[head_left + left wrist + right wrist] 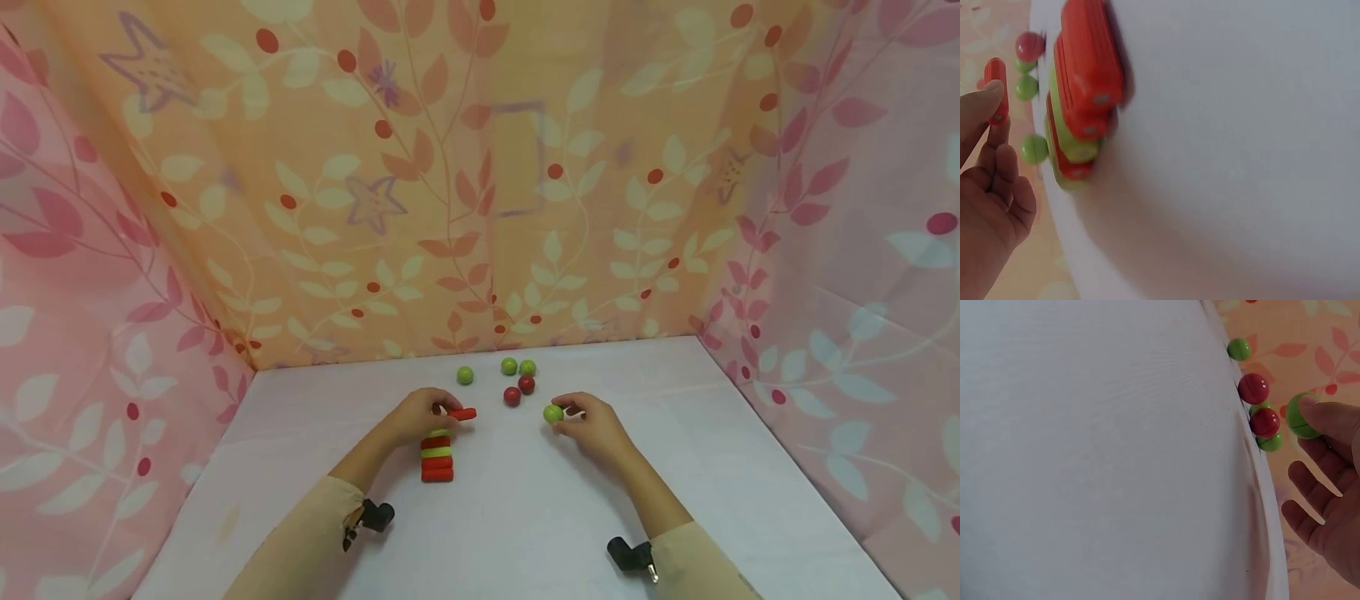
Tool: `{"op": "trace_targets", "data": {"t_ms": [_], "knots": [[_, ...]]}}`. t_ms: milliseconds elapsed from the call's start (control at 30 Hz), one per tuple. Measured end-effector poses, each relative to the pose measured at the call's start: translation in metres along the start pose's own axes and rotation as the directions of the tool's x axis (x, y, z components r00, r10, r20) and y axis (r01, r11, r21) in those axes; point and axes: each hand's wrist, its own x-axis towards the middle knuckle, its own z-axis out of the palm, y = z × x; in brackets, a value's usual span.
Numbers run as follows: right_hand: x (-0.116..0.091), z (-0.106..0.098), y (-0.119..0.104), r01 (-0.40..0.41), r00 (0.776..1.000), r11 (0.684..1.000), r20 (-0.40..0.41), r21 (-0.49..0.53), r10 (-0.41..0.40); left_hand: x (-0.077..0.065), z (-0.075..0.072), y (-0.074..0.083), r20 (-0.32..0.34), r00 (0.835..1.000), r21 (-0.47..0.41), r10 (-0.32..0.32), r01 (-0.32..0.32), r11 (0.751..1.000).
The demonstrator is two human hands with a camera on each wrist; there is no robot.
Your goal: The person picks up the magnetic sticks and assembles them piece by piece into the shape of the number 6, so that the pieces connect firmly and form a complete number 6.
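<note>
My left hand (417,415) pinches a red ridged plastic bar (996,90) between thumb and fingers, with the other fingers loosely bent. Below that hand, red and yellow-green bars (437,463) lie side by side in a row; in the head view the hand overlaps the row's far end. Over on the right, my right hand (597,427) grips a green ball (1302,415) between its thumb and fingertips, its remaining fingers spread. Between the two hands and a little farther back sit two red balls (512,397).
Three more green balls (465,375) stand near the back of the white table (517,525). Patterned cloth (450,208) rises behind the table and along both sides. A black wrist camera (377,515) sticks out from the left sleeve, another (626,553) from the right.
</note>
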Motion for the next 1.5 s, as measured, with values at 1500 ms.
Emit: {"op": "trace_targets", "data": {"t_ms": [1500], "knots": [[-0.017, 0.018, 0.014, 0.019, 0.997, 1.000, 0.072, 0.016, -0.020, 0.022, 0.084, 0.056, 0.059, 0.996, -0.002, 0.070, -0.070, 0.998]]}}
